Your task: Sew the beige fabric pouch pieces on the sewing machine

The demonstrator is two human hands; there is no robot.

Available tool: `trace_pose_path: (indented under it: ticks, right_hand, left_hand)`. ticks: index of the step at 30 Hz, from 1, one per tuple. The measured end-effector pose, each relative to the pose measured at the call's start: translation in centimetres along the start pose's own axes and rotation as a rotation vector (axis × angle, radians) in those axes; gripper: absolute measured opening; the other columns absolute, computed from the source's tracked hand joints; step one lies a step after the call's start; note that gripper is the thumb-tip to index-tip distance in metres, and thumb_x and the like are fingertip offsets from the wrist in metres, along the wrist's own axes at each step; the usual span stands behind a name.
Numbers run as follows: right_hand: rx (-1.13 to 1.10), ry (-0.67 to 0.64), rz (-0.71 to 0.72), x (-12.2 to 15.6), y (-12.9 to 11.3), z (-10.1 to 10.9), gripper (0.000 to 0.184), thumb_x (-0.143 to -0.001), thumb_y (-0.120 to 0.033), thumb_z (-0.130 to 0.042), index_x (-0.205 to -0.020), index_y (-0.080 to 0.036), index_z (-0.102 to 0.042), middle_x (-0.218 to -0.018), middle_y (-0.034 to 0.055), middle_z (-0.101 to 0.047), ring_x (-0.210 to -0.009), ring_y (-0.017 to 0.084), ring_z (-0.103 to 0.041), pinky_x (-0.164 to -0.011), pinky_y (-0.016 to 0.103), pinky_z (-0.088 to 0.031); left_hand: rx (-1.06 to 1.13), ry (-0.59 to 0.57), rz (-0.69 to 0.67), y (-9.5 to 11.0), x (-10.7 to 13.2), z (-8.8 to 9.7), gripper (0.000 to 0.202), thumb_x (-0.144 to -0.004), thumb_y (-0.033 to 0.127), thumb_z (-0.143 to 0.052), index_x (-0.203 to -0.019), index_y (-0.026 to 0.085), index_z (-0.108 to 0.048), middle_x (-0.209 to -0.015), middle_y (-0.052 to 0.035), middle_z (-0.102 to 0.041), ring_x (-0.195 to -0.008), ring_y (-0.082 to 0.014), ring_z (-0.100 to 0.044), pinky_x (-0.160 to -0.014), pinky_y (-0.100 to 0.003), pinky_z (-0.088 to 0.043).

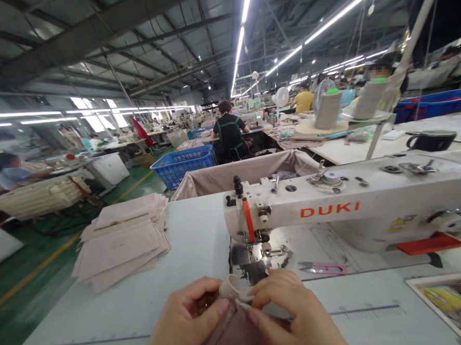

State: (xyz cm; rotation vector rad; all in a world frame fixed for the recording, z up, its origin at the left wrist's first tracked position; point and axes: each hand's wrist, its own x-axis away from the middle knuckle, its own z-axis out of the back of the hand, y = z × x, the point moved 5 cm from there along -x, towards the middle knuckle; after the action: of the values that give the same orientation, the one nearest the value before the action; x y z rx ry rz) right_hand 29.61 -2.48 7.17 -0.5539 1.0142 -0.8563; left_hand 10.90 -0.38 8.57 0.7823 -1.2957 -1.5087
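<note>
Both hands meet at the front edge of the sewing table, just before the needle area of a white sewing machine (330,208). My left hand (188,318) is closed on a piece of beige fabric (228,287), whose folded end curls up in a loop between the hands. Opposite it, my right hand (287,307) pinches the same fabric between thumb and fingers. More of the cloth hangs down between the wrists, partly hidden by the hands. The presser foot (266,248) of the machine is a little beyond my fingertips.
Stacked beige fabric pieces (121,241) lie at the left. Pink-handled thread snips (324,269) rest on the machine bed. A tray (457,304) with bobbins sits at the right. Behind the table are a cloth-lined bin (242,172), a blue basket (185,165) and a seated person (230,131).
</note>
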Motion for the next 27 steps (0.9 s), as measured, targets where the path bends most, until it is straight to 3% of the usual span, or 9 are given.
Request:
trace_pose_path:
  ticks: [6,17,22,24,27]
  right_hand:
    - [-0.010,0.008,-0.072,-0.1,-0.9,0.9,0.013,-0.080,-0.011,-0.065,-0.081,-0.024,-0.063,-0.085,-0.0049,-0.071,-0.084,0.016,-0.065,-0.081,0.031,-0.042]
    - [-0.042,0.071,-0.117,-0.4,-1.9,1.6,0.012,-0.077,-0.013,-0.066,-0.075,-0.025,-0.064,-0.084,-0.0056,-0.072,-0.081,0.017,-0.065,-0.078,0.031,-0.045]
    - [0.017,-0.011,-0.267,-0.7,-1.7,1.8,0.011,-0.077,-0.015,-0.066,-0.075,-0.023,-0.060,-0.079,-0.0033,-0.070,-0.079,0.018,-0.064,-0.069,0.028,-0.046]
    - [-0.059,-0.129,-0.168,-0.5,-1.7,1.4,0.010,-0.082,-0.014,-0.063,-0.085,-0.024,-0.063,-0.081,-0.0038,-0.070,-0.077,0.016,-0.065,-0.066,0.024,-0.046]
    - [-0.171,-0.394,0.158,0.9,-1.9,-0.2,0.021,-0.096,-0.018,-0.056,-0.110,-0.029,-0.066,-0.093,-0.0059,-0.073,-0.078,0.011,-0.067,-0.069,0.018,-0.047]
  left_hand:
    - [0.058,0.144,-0.021,0.8,0.6,-0.6,0.019,-0.077,0.029,-0.076,-0.092,0.018,-0.077,-0.081,-0.0034,-0.075,-0.080,-0.0222,-0.070,-0.074,-0.026,-0.054]
    - [0.173,0.160,0.086,0.3,1.1,-0.5,0.035,-0.071,0.044,-0.084,-0.089,0.015,-0.075,-0.082,-0.0053,-0.074,-0.083,-0.0242,-0.068,-0.077,-0.030,-0.054]
    - [0.158,0.097,0.095,0.3,0.9,-0.3,0.034,-0.076,0.045,-0.082,-0.093,0.016,-0.073,-0.084,-0.0028,-0.072,-0.082,-0.0204,-0.064,-0.076,-0.026,-0.049]
    - [0.124,-0.012,0.109,0.7,0.8,-0.2,0.035,-0.079,0.047,-0.079,-0.093,0.016,-0.071,-0.085,-0.0024,-0.070,-0.081,-0.0193,-0.062,-0.073,-0.025,-0.047]
    - [-0.013,-0.236,0.126,1.4,0.5,-0.2,0.034,-0.083,0.049,-0.073,-0.092,0.016,-0.068,-0.083,-0.0007,-0.067,-0.077,-0.0175,-0.058,-0.068,-0.024,-0.043]
